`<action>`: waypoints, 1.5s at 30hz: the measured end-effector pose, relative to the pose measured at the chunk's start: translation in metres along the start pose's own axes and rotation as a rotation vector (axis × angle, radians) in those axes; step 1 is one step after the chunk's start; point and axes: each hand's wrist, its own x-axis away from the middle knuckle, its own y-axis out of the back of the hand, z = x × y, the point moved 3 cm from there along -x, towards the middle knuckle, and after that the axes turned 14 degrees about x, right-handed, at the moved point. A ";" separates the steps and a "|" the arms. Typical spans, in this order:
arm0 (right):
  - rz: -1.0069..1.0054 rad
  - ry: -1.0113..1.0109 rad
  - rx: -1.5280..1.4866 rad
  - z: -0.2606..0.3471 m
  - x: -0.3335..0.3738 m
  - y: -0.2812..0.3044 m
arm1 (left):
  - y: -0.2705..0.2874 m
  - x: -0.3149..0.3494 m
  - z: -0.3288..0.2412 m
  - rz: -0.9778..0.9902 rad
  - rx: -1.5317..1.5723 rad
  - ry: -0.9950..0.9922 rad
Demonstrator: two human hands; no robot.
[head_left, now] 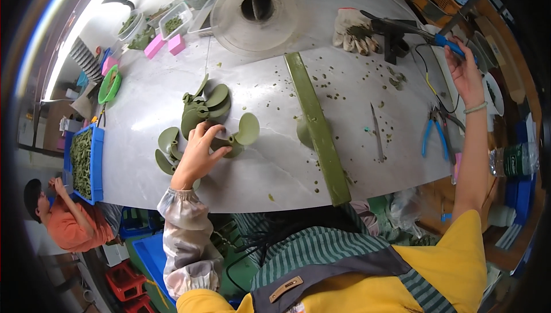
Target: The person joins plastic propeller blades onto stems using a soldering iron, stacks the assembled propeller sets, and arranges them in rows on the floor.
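Observation:
My left hand [198,155] has its fingers curled and its thumb at the hub of a dark green propeller [247,129]. More green propellers [215,98] lie heaped beyond it, with another propeller [168,141] to its left. At the far right, my right hand [466,75] grips the blue handle of a soldering iron [450,44]. Its dark shaft points left over a black stand [395,46], toward a stained work glove [353,29]. A long green bar [318,129] crosses the table between my hands, over a rounded green piece [304,133] that it partly hides.
Blue-handled pliers [436,135] and a slim pointed tool [377,132] lie right of the bar among green crumbs. At the back stands a clear round hood [255,14]. A blue crate [97,164] of green parts is left, near a person in orange [77,224].

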 end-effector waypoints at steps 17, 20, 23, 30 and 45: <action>-0.246 0.083 0.050 -0.004 0.122 -0.050 | 0.007 -0.095 -0.081 -0.080 1.148 0.246; -0.267 0.091 0.076 0.000 0.139 -0.049 | -0.013 -0.124 -0.063 0.011 1.221 0.241; -0.262 0.084 0.110 0.001 0.155 -0.050 | -0.018 -0.142 -0.056 0.086 1.260 0.234; -0.230 0.146 0.133 -0.014 0.174 -0.090 | -0.005 -0.156 -0.052 0.033 1.206 0.294; -0.170 0.160 0.084 -0.046 0.159 -0.161 | -0.004 -0.162 -0.050 0.110 1.253 0.215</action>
